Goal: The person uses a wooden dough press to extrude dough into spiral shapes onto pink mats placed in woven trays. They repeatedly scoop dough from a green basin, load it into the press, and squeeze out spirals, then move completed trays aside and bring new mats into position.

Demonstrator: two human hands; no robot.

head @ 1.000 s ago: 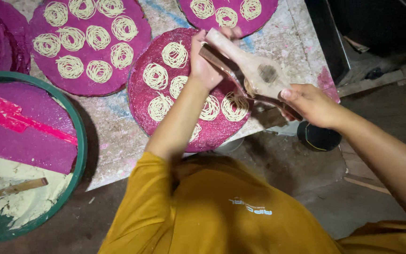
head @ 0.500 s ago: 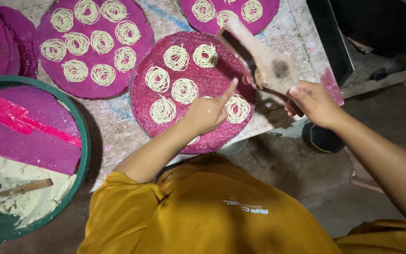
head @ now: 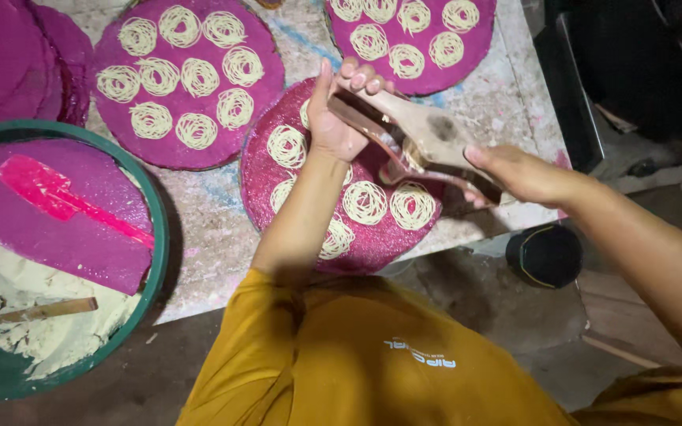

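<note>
A green tub [head: 155,237] of dough sits far left. The left hand [head: 333,118] grips one end of the wooden noodle press [head: 416,146] over the pink mat [head: 372,248]; the right hand [head: 518,175] squeezes its handles. Press slowly and circle evenly, so each swirl lands apart.

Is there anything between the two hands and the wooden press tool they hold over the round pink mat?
Nothing visible. The left hand grips the front end of the wooden press tool, and the right hand grips its rear handle, above the round pink mat.
</note>
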